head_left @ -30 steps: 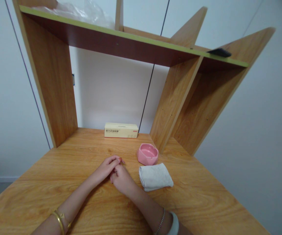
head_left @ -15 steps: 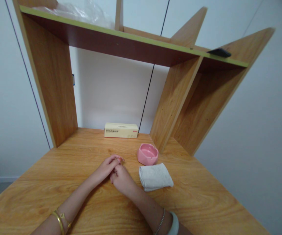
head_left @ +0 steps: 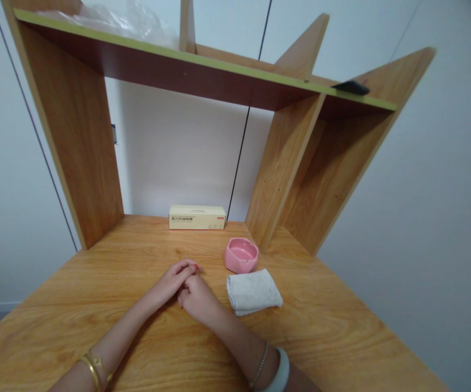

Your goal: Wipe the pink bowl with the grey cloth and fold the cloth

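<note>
Both hands rest clasped on the wooden desk [head_left: 145,359]. My left hand [head_left: 178,275] lies over the fingers of my right hand [head_left: 197,299], and both are closed with no object visible in them. Part of the right fingers is hidden beneath the left. Just right of the hands lies a folded grey cloth [head_left: 254,292]. Behind the cloth stands a pink faceted ashtray [head_left: 241,257] with notches in its rim. A long cream box [head_left: 197,219] with printed lettering sits farther back, against the far edge of the desk.
A wooden shelf unit rises at the back, with a left side panel [head_left: 72,136] and an upright divider [head_left: 286,169] on the right. Its green-edged shelf [head_left: 202,62] spans overhead, carrying clear plastic wrapping [head_left: 133,24] and a dark flat object [head_left: 352,87].
The whole scene has shifted slightly left in the picture as the head camera turned. The hands stay clasped in the same place on the desk; no object has moved.
</note>
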`<state>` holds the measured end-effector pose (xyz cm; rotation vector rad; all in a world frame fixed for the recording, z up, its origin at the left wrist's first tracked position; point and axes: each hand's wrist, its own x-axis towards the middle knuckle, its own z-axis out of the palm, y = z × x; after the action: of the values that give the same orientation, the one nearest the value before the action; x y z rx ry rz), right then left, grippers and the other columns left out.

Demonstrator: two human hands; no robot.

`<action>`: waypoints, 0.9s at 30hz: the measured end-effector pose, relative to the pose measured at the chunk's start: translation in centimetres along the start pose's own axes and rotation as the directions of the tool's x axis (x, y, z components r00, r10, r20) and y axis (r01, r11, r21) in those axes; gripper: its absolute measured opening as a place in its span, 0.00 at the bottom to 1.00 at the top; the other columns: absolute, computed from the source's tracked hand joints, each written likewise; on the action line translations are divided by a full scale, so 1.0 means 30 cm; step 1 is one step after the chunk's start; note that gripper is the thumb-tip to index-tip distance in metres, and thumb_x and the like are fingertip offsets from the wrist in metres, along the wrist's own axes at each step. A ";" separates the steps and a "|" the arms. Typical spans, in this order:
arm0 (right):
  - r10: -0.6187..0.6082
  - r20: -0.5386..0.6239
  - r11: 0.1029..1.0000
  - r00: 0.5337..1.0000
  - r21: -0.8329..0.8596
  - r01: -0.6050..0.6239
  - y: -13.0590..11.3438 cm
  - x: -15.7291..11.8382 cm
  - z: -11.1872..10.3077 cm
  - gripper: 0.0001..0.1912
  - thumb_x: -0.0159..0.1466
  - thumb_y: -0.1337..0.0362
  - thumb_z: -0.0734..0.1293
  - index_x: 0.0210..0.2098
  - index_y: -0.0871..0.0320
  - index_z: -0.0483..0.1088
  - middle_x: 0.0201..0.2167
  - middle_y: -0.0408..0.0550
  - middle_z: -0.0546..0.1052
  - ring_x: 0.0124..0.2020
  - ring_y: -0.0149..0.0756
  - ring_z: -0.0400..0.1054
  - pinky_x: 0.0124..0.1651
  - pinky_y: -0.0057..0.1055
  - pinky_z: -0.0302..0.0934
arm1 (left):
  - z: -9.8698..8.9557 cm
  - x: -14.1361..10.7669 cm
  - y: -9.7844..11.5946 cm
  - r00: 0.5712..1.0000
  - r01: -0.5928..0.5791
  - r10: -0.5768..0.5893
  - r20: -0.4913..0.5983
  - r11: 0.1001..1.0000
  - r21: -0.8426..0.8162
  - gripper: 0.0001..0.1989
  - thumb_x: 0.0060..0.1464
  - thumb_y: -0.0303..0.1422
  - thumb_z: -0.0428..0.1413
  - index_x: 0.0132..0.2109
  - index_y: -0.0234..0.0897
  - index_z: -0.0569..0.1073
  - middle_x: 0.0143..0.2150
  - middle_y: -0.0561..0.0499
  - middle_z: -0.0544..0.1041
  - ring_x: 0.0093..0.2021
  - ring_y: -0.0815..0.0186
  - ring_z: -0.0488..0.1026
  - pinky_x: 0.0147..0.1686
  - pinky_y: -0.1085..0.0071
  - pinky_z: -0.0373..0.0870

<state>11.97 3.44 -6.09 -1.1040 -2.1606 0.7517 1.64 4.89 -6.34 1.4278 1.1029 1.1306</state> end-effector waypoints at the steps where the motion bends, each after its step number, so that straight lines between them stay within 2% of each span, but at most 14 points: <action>1: 0.002 0.002 1.000 1.000 -0.023 -0.002 -0.002 0.000 -0.003 0.17 0.50 0.77 0.57 0.34 0.59 0.72 0.31 0.48 0.75 0.36 0.35 0.68 0.39 0.28 0.61 | 0.001 0.000 -0.003 1.000 0.001 -0.001 -0.003 1.000 -0.002 0.15 0.46 0.43 0.52 0.33 0.34 0.71 0.32 0.50 0.74 0.35 0.65 0.70 0.38 0.72 0.64; 4: 0.032 0.009 0.994 0.999 -0.107 -0.031 -0.009 0.007 -0.041 0.13 0.52 0.75 0.57 0.28 0.58 0.72 0.29 0.47 0.76 0.33 0.34 0.69 0.38 0.26 0.60 | 0.001 0.003 -0.009 1.000 0.006 -0.006 0.006 1.000 0.003 0.17 0.47 0.46 0.51 0.31 0.34 0.70 0.25 0.52 0.71 0.30 0.67 0.69 0.34 0.73 0.64; 6: 0.093 -0.019 0.981 0.996 -0.169 -0.095 -0.010 0.017 -0.104 0.12 0.54 0.73 0.57 0.24 0.58 0.71 0.27 0.46 0.76 0.31 0.32 0.69 0.36 0.25 0.59 | 0.000 0.005 -0.007 0.999 0.009 -0.010 0.037 1.000 0.002 0.19 0.48 0.48 0.49 0.28 0.34 0.68 0.21 0.53 0.69 0.27 0.68 0.67 0.30 0.74 0.63; 7: 0.129 -0.056 0.969 0.990 -0.206 -0.138 -0.008 0.023 -0.148 0.13 0.55 0.72 0.57 0.23 0.58 0.71 0.26 0.46 0.76 0.30 0.32 0.69 0.36 0.24 0.59 | 0.001 0.005 -0.004 0.998 0.010 -0.010 0.056 1.000 0.000 0.20 0.48 0.49 0.48 0.27 0.34 0.68 0.21 0.53 0.69 0.26 0.69 0.67 0.28 0.74 0.62; 9: 0.189 -0.204 0.926 0.961 -0.288 -0.243 0.004 0.035 -0.250 0.13 0.56 0.71 0.56 0.28 0.57 0.71 0.29 0.46 0.76 0.32 0.32 0.69 0.36 0.24 0.58 | 0.005 0.000 0.007 0.997 0.010 -0.012 0.083 1.000 0.017 0.21 0.50 0.49 0.46 0.28 0.34 0.67 0.23 0.52 0.70 0.24 0.70 0.65 0.25 0.74 0.60; 11: 0.192 -0.373 0.840 0.908 -0.416 -0.348 0.032 0.041 -0.357 0.12 0.57 0.69 0.57 0.36 0.58 0.70 0.38 0.49 0.75 0.39 0.34 0.68 0.40 0.26 0.57 | 0.020 -0.014 0.024 0.995 -0.009 -0.002 0.100 0.995 0.104 0.21 0.51 0.49 0.45 0.27 0.34 0.67 0.22 0.52 0.69 0.23 0.71 0.64 0.24 0.75 0.59; 12: 0.221 -0.408 0.784 0.886 -0.467 -0.410 0.052 0.042 -0.405 0.13 0.57 0.68 0.57 0.40 0.58 0.68 0.41 0.52 0.74 0.42 0.36 0.68 0.41 0.27 0.57 | 0.032 -0.024 0.033 0.993 -0.030 0.009 0.116 0.984 0.174 0.21 0.51 0.48 0.44 0.26 0.34 0.66 0.21 0.53 0.68 0.22 0.71 0.63 0.24 0.75 0.58; 14: 0.332 -0.428 0.660 0.841 -0.531 -0.531 0.102 0.041 -0.481 0.17 0.59 0.65 0.57 0.48 0.60 0.63 0.42 0.56 0.73 0.43 0.39 0.68 0.41 0.31 0.58 | 0.066 -0.049 0.052 0.982 -0.097 0.036 0.183 0.937 0.336 0.21 0.53 0.46 0.43 0.23 0.35 0.64 0.19 0.54 0.66 0.22 0.71 0.62 0.24 0.75 0.57; 16: 0.465 -0.406 0.554 0.787 -0.559 -0.616 0.156 0.038 -0.527 0.20 0.59 0.61 0.58 0.49 0.63 0.62 0.42 0.60 0.73 0.43 0.43 0.68 0.40 0.33 0.59 | 0.107 -0.078 0.066 0.956 -0.210 0.071 0.284 0.842 0.498 0.19 0.53 0.41 0.43 0.22 0.35 0.64 0.20 0.54 0.67 0.23 0.71 0.62 0.23 0.76 0.56; 18: 0.567 -0.311 0.547 0.763 -0.550 -0.631 0.204 0.040 -0.548 0.18 0.59 0.61 0.59 0.46 0.65 0.65 0.41 0.62 0.73 0.42 0.44 0.69 0.38 0.33 0.60 | 0.144 -0.104 0.074 0.925 -0.309 0.081 0.372 0.732 0.608 0.16 0.52 0.37 0.44 0.21 0.36 0.65 0.19 0.54 0.67 0.21 0.72 0.60 0.22 0.76 0.54; 21: 0.638 -0.159 0.601 0.753 -0.509 -0.616 0.239 0.056 -0.552 0.11 0.57 0.68 0.60 0.35 0.67 0.71 0.30 0.59 0.76 0.31 0.39 0.72 0.30 0.27 0.60 | 0.176 -0.129 0.075 0.892 -0.404 0.097 0.442 0.610 0.681 0.13 0.51 0.33 0.45 0.23 0.36 0.68 0.20 0.53 0.70 0.18 0.73 0.59 0.20 0.76 0.51; 23: 0.635 -0.143 0.612 0.759 -0.507 -0.607 0.233 0.079 -0.543 0.09 0.55 0.72 0.60 0.29 0.67 0.72 0.24 0.57 0.76 0.25 0.37 0.71 0.26 0.25 0.58 | 0.180 -0.135 0.073 0.883 -0.438 0.118 0.454 0.554 0.708 0.12 0.50 0.32 0.45 0.24 0.37 0.70 0.21 0.52 0.72 0.19 0.73 0.60 0.19 0.76 0.50; 27: 0.532 -0.182 0.658 0.827 -0.525 -0.539 0.162 0.154 -0.472 0.08 0.53 0.74 0.61 0.25 0.65 0.72 0.24 0.55 0.76 0.27 0.36 0.71 0.25 0.22 0.58 | 0.168 -0.131 0.072 0.874 -0.464 0.118 0.472 0.494 0.735 0.11 0.50 0.31 0.46 0.26 0.37 0.72 0.23 0.51 0.74 0.21 0.71 0.63 0.19 0.76 0.51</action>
<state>22.36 12.75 1.03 -2.1193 -2.0986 0.3192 6.15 0.02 -5.12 2.5705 1.1947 0.4471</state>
